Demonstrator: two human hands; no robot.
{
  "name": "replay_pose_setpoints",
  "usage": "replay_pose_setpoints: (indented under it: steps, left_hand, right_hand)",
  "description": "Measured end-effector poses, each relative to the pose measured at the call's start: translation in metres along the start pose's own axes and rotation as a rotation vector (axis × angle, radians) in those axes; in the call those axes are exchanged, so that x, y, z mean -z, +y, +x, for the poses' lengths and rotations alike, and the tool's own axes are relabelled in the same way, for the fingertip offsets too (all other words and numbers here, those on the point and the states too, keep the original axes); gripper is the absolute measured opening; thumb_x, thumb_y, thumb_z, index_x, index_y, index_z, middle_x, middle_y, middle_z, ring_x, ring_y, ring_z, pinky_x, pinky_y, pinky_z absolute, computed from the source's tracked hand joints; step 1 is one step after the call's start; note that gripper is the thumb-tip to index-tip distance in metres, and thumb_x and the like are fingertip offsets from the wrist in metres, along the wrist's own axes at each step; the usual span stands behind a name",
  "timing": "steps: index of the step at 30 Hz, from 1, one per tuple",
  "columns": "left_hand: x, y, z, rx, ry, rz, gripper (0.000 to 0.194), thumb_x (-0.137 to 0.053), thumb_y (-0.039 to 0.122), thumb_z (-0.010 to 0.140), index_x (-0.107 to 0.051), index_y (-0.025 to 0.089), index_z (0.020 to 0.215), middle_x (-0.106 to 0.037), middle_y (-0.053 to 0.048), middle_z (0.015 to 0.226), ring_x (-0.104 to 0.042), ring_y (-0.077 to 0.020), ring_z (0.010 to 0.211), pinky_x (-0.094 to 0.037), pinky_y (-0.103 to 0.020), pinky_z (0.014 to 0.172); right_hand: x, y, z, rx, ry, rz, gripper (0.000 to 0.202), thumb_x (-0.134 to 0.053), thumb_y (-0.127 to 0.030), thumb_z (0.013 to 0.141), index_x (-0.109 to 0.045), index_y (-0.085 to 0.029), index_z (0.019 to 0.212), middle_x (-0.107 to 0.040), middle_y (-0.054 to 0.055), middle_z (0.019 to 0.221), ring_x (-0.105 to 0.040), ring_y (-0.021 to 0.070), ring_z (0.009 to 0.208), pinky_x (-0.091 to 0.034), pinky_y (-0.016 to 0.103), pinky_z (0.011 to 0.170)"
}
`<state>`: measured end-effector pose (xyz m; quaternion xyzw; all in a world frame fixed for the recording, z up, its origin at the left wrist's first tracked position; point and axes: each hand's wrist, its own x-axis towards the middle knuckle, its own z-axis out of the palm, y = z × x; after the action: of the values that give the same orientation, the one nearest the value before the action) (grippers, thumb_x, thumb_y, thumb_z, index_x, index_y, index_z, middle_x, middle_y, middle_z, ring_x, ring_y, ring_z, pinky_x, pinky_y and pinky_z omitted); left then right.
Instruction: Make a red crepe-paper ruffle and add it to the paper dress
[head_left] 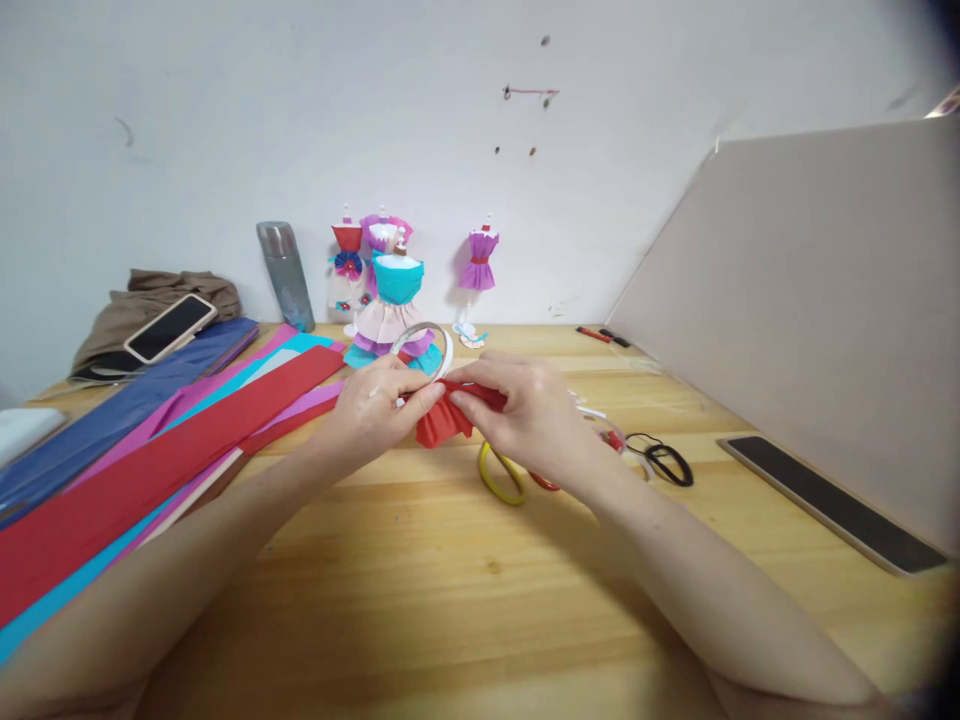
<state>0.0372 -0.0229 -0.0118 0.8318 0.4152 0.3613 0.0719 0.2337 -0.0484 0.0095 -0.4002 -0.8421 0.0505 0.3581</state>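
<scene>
Both hands meet over the middle of the table. Pinched between the thumb and fingers of my left hand (386, 402) is one edge of a piece of red crepe paper (442, 422), gathered into folds. My right hand (525, 405) grips the other side of it, thumb against the fingertips. A loop of white tape (448, 350) rises behind my left fingers; whether it is attached to the paper I cannot tell. Below my right hand lie yellow-handled scissors (501, 478), partly covered. A small dress form in a turquoise, cream and purple paper dress (399, 285) stands just beyond.
Strips of coloured crepe paper (187, 430) spread over the left side. Behind them are a phone (171, 328), brown cloth (112, 325) and a grey bottle (286, 277). A black hair tie (670, 465), a marker (596, 334) and a flat dark device (832, 500) lie rightward, beside a pale panel (825, 300).
</scene>
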Motion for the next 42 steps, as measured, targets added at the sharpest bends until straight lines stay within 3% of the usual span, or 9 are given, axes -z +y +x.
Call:
replay_pose_setpoints:
  steps: [11, 16, 21, 26, 36, 42]
  left_hand:
    - [0.0020, 0.0014, 0.0009, -0.008, 0.002, -0.022, 0.043, -0.050, 0.038, 0.095, -0.064, 0.019, 0.059, -0.060, -0.003, 0.061, -0.055, -0.0166, 0.070, -0.041, -0.027, 0.065]
    - [0.0020, 0.0028, 0.0003, -0.007, 0.001, 0.001, 0.043, -0.050, 0.039, 0.095, -0.065, 0.018, 0.061, -0.063, -0.004, 0.064, -0.057, -0.0172, 0.072, -0.043, -0.028, 0.068]
    - [0.0014, 0.0031, -0.0003, -0.013, 0.002, 0.001, 0.041, -0.051, 0.038, 0.095, -0.068, 0.018, 0.064, -0.066, -0.004, 0.067, -0.059, -0.0182, 0.074, -0.044, -0.029, 0.069]
    - [0.0003, 0.0035, -0.0005, -0.008, 0.003, -0.013, 0.043, -0.050, 0.038, 0.096, -0.067, 0.018, 0.062, -0.064, -0.005, 0.065, -0.057, -0.0180, 0.072, -0.042, -0.029, 0.067]
    - [0.0013, 0.0065, -0.0018, 0.004, -0.002, -0.020, 0.043, -0.049, 0.037, 0.095, -0.066, 0.018, 0.061, -0.062, -0.004, 0.063, -0.056, -0.0171, 0.068, -0.040, -0.030, 0.064]
    - [0.0023, 0.0073, -0.0014, -0.009, -0.012, -0.030, 0.042, -0.050, 0.036, 0.096, -0.067, 0.018, 0.061, -0.063, -0.004, 0.063, -0.056, -0.0168, 0.069, -0.041, -0.029, 0.065]
  right_hand:
    - [-0.0005, -0.0002, -0.0007, 0.038, 0.029, -0.027, 0.019, -0.058, -0.019, 0.094, -0.075, -0.019, 0.102, -0.075, 0.007, 0.090, -0.068, 0.0188, 0.078, -0.047, 0.029, 0.070]
    - [-0.0001, -0.0002, -0.0001, 0.006, 0.034, -0.133, 0.016, -0.058, -0.021, 0.093, -0.073, -0.018, 0.091, -0.074, 0.008, 0.085, -0.066, 0.0198, 0.074, -0.045, 0.029, 0.067]
    - [-0.0005, 0.0014, 0.0004, -0.004, 0.035, -0.147, 0.016, -0.058, -0.021, 0.093, -0.073, -0.020, 0.098, -0.075, 0.007, 0.092, -0.068, 0.0199, 0.078, -0.046, 0.029, 0.069]
    - [-0.0010, 0.0023, 0.0002, -0.007, 0.069, -0.180, 0.011, -0.059, -0.022, 0.091, -0.071, -0.020, 0.091, -0.074, 0.007, 0.088, -0.066, 0.0195, 0.075, -0.045, 0.029, 0.067]
    - [-0.0011, 0.0000, 0.0012, 0.025, 0.084, -0.101, 0.007, -0.060, -0.016, 0.088, -0.064, -0.020, 0.084, -0.069, 0.002, 0.077, -0.060, 0.0158, 0.066, -0.041, 0.027, 0.063]
    - [-0.0017, 0.0018, 0.0001, 0.064, 0.098, -0.038, 0.012, -0.057, -0.016, 0.089, -0.068, -0.018, 0.092, -0.072, 0.005, 0.082, -0.063, 0.0166, 0.070, -0.044, 0.028, 0.067]
